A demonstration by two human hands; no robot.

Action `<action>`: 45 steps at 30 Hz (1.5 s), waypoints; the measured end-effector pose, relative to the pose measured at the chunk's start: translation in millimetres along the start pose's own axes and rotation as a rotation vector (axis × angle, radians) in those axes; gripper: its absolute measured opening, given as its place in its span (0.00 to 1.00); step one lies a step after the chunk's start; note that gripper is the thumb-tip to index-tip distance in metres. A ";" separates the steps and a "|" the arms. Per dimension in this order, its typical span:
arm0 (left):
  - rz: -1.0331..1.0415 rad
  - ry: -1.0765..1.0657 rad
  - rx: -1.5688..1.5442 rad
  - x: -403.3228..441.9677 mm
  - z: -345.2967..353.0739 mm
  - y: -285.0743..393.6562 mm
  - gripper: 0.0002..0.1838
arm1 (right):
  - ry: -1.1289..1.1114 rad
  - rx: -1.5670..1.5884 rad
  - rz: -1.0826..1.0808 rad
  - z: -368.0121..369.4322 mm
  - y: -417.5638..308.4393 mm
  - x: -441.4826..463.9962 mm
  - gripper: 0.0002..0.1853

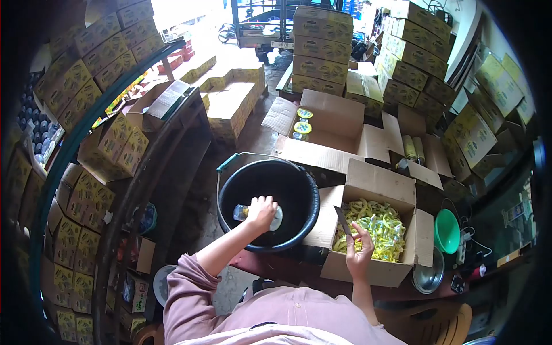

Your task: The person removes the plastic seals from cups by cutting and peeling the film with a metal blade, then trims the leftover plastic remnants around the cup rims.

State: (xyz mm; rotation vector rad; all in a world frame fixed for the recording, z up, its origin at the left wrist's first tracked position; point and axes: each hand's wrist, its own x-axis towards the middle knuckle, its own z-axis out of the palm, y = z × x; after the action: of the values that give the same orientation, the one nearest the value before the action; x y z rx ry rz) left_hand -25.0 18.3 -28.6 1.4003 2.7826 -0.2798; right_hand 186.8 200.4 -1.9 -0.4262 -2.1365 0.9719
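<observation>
A clear container (239, 213) with a pale end was held on its side over the inside of a black bucket (300, 201) by the left hand (263, 213), the fingers wrapped around its middle; its depth below the rim could not be told. A dark-bladed knife (341, 219) was gripped between the thumb and fingers of the right hand (359, 250), its blade pointed away from the wearer, above the left side of a cardboard box (424, 237) filled with yellow-green strips (376, 226). Beyond the bucket, yellow-lidded jars (302, 127) were lined up inside an open carton (339, 106). A green bowl (446, 231) was placed right of the filled box, and printed cartons (322, 54) were stacked high in the background.
</observation>
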 end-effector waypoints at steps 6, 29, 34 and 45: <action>-0.284 -0.294 0.031 13.6 -26.3 2.0 0.31 | 0.055 -0.063 -0.009 -33.5 13.4 -12.5 0.15; -0.276 -0.690 -0.167 15.7 -16.8 17.3 0.33 | 0.015 0.001 0.063 -68.0 32.8 -1.8 0.13; -0.277 -0.609 -0.222 7.7 -29.9 15.2 0.31 | 0.049 0.159 0.159 -65.8 44.9 -7.6 0.14; -0.349 -0.642 -0.162 -0.5 -36.7 18.4 0.35 | 0.047 1.058 0.576 -59.9 52.9 -11.8 0.16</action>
State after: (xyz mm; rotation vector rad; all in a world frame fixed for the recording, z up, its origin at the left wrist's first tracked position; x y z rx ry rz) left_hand -7.5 34.8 4.7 0.6255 2.4073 -0.4086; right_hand 238.9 259.1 -21.1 -0.4950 -1.1776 2.1805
